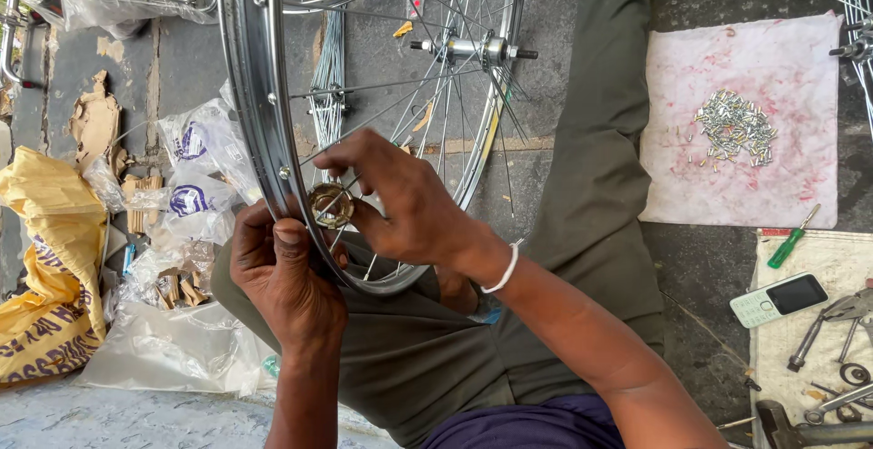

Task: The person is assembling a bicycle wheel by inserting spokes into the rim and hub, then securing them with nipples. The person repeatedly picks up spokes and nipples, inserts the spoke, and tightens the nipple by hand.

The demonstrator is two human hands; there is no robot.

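Note:
A shiny metal bicycle wheel rim [244,76] stands across my lap, with thin spokes [382,108] running to a silver hub [473,49]. My left hand [284,272] grips the rim's lower edge from outside. My right hand [405,199] reaches inside the rim and pinches a spoke near a small round brass-coloured piece [329,205] at the rim. A white band sits on my right wrist.
A pink-stained white cloth [741,121] holds a heap of small metal nipples [735,129]. A green screwdriver [791,240], a phone [779,299] and pliers [832,322] lie at right. Plastic bags [195,176] and a yellow sack [50,267] lie at left.

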